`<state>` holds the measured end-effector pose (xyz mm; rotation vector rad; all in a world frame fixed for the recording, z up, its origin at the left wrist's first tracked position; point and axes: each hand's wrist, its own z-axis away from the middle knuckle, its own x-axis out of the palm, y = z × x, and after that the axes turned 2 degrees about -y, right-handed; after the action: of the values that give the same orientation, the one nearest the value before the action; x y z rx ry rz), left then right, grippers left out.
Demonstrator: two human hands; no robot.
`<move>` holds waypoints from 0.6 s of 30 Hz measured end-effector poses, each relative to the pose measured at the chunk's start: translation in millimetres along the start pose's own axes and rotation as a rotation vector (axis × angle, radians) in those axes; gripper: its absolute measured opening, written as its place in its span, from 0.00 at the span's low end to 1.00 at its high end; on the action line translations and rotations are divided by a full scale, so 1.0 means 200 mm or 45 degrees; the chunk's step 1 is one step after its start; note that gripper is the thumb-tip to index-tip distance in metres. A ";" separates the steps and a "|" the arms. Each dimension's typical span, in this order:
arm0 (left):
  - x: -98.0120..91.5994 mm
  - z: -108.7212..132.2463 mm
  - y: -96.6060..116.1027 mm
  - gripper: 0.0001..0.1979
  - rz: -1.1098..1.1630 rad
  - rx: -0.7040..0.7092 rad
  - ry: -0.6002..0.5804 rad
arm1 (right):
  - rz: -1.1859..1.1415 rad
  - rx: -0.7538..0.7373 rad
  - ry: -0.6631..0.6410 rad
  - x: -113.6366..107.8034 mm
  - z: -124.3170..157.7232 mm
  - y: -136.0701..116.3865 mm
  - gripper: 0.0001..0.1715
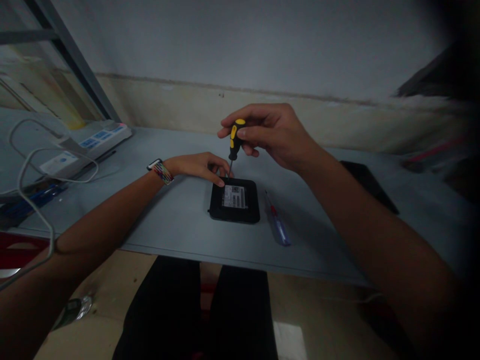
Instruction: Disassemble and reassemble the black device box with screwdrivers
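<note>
Holds a driver (235,141) over a corner of the box (216,204)

Has the box lying flat on the grey counter (176,222), between the wall and the front edge, with a white printed label (234,197) facing up. Grips the driver in the right hand (276,132), thumb and fingers clamped on the black and yellow handle, above the box's far left corner. Tilts the handle slightly right, shaft pointing down at that corner. Cannot tell the tip's exact contact there.

Rests the left hand (198,164) at the same corner of the box, thumb on the edge and fingers bent just beyond, close to the shaft. Cannot tell any firm pinch of the box by those fingers. Wears a multicoloured band (164,172) on the left wrist, left of the box.

Shows a clear driver (280,228) lying just right of the box, with a red collar and a bluish see-through handle, shaft pointing away. Shows a dark slab (369,185) farther right of the box, partly behind the right forearm. Has a white power strip (88,146) well left of the box, with a pale cable (24,172) looping nearby. Shows a pale wall (232,50) behind the box, and dark-clad legs (161,310) below it.
</note>
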<state>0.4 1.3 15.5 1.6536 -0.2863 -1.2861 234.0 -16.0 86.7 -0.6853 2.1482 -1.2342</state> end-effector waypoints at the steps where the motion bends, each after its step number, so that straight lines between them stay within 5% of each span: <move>1: 0.00 0.00 0.00 0.22 -0.006 0.002 0.002 | 0.003 -0.003 -0.010 0.00 0.00 0.00 0.10; 18: 0.01 0.00 -0.03 0.23 0.012 0.006 0.028 | -0.054 -0.001 -0.008 0.02 0.00 0.02 0.15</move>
<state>-0.4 3.0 10.4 1.6676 -0.2840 -1.2605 230.2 -16.7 81.9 -0.7377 2.1392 -1.2516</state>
